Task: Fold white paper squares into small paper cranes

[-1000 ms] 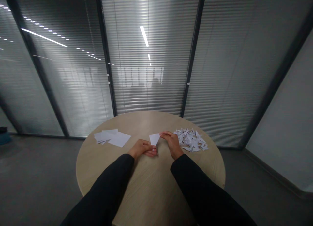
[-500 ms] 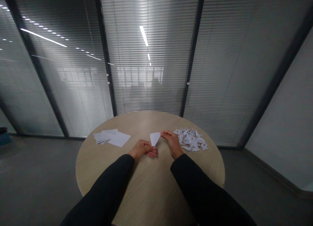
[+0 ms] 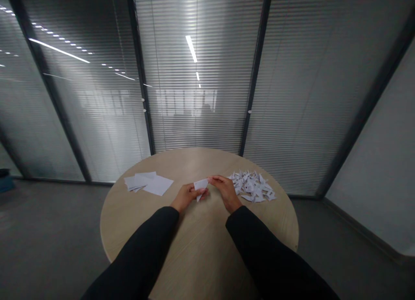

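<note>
A small folded piece of white paper (image 3: 201, 184) is held between my two hands above the middle of the round table. My left hand (image 3: 188, 195) grips it from the left, thumb across its front, and a pointed end sticks out below the thumb. At the paper's upper right corner, my right hand (image 3: 225, 191) pinches with thumb and fingertips. Just beyond my right hand lies a heap of small folded white paper shapes (image 3: 254, 186). To the left of my left hand are several flat white paper sheets (image 3: 158, 184), loosely overlapping.
The round wooden table (image 3: 201, 256) has a light top with a curved edge. Behind it stands a glass partition (image 3: 201, 122) with blinds and dark frames. A white wall (image 3: 382, 170) is on the right, and a blue object (image 3: 5, 183) sits on the floor far left.
The paper has shifted slightly left and turned in my hands. My left thumb now lies over its front, where before the fingers held its lower tip. My right hand has moved a little left.
</note>
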`<action>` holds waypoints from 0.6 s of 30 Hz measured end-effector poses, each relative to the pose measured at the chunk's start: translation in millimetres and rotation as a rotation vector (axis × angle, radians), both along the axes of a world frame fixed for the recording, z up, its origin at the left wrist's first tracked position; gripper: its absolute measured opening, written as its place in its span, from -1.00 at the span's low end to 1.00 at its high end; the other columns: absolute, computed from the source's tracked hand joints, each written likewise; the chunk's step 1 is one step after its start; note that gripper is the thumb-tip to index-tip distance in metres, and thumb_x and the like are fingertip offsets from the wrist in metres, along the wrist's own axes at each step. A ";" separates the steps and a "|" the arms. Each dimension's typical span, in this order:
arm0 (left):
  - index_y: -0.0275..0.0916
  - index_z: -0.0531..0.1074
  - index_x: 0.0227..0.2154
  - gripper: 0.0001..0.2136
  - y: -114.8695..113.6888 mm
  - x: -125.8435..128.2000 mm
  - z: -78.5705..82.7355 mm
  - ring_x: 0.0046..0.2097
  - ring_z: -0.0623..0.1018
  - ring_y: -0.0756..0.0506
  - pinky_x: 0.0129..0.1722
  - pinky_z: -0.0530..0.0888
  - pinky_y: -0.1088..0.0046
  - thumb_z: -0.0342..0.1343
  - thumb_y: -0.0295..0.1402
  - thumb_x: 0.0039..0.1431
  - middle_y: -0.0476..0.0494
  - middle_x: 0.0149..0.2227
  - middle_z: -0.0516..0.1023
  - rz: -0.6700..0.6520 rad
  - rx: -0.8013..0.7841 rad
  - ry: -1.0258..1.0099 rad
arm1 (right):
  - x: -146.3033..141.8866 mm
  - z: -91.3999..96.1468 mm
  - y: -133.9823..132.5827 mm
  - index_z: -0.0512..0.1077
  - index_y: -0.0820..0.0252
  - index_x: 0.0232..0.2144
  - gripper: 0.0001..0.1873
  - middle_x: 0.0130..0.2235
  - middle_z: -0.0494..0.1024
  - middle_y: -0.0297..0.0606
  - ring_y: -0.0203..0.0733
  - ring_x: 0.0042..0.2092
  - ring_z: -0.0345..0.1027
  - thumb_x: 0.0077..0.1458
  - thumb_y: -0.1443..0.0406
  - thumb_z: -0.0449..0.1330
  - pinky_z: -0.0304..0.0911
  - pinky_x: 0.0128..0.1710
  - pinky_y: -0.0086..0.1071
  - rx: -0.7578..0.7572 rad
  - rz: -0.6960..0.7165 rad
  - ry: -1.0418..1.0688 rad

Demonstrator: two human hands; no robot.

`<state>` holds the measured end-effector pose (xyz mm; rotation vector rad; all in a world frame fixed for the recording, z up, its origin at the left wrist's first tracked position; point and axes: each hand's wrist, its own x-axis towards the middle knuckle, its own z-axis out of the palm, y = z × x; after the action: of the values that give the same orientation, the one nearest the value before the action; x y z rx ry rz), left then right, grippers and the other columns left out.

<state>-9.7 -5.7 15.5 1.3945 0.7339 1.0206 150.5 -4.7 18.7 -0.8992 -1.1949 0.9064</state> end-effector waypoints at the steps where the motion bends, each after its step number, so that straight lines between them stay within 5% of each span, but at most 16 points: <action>1: -0.41 0.47 -0.33 -0.56 -0.4 0.8 1.1 -0.31 0.55 -0.11 -0.22 0.44 0.36 0.29 -0.14 -0.23 -0.22 -0.36 0.57 0.010 -0.017 -0.007 | -0.5 -0.1 0.1 0.53 0.16 -0.49 -0.76 -0.39 0.58 -0.29 -0.18 -0.30 0.41 -0.29 0.17 0.34 0.25 -0.18 -0.30 0.005 0.009 -0.006; 6: -0.39 0.46 -0.37 -0.64 1.5 -1.0 2.4 -0.33 0.56 -0.12 -0.27 0.46 0.37 0.24 -0.16 -0.13 -0.23 -0.37 0.57 0.061 -0.029 0.061 | 0.5 0.2 0.7 0.53 0.15 -0.49 -0.78 -0.37 0.58 -0.27 -0.15 -0.27 0.42 -0.27 0.17 0.33 0.26 -0.17 -0.29 0.042 0.019 -0.062; 18: -0.30 0.51 -0.46 -0.70 -3.6 -10.9 4.8 -0.42 0.50 -0.04 -0.38 0.36 0.54 0.03 -0.16 0.06 -0.10 -0.48 0.56 0.120 0.420 0.490 | -1.7 4.0 -6.8 0.56 0.07 -0.48 -0.85 -0.42 0.51 -0.25 -0.19 -0.33 0.38 -0.11 0.16 0.27 0.24 -0.26 -0.33 0.327 0.031 -0.499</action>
<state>-20.6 -9.2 20.3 2.0262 1.0059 0.9684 148.8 -11.5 22.8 -0.8625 -1.7310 0.4952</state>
